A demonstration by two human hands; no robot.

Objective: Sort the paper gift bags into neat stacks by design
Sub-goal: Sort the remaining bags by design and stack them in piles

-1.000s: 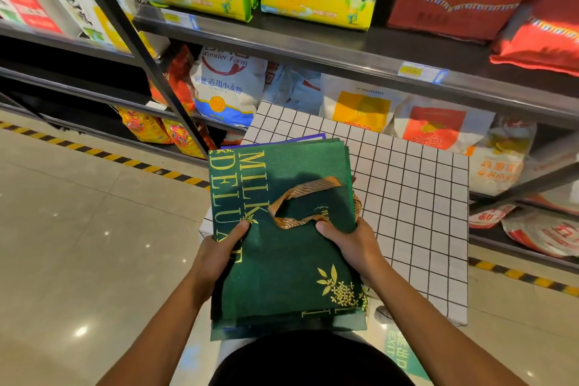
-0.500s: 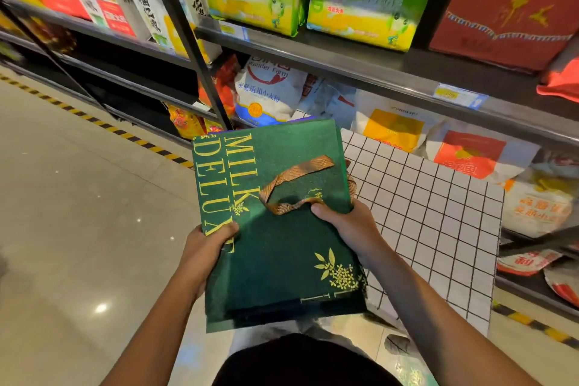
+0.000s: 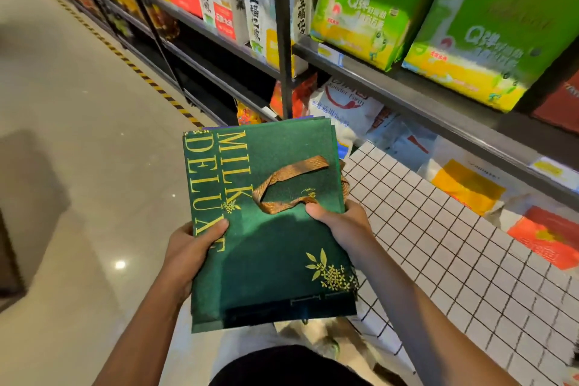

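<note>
Fingers (image 3: pixel 216 227) of the left hand (image 3: pixel 191 251) pinch the near-left edge of the green gift bags (image 3: pixel 269 229), thumb on top; the right hand (image 3: pixel 341 222) clamps the right edge, thumb beside the gold ribbon handle (image 3: pixel 291 185); the stack lies flat between both hands, long axis running near to far, just left of the white gridded table (image 3: pixel 454 244); a purple edge (image 3: pixel 260 124) peeks out at the far end; since the earlier frame the view has swung left, with more floor (image 3: pixel 78 135) showing, the grip unchanged.
</note>
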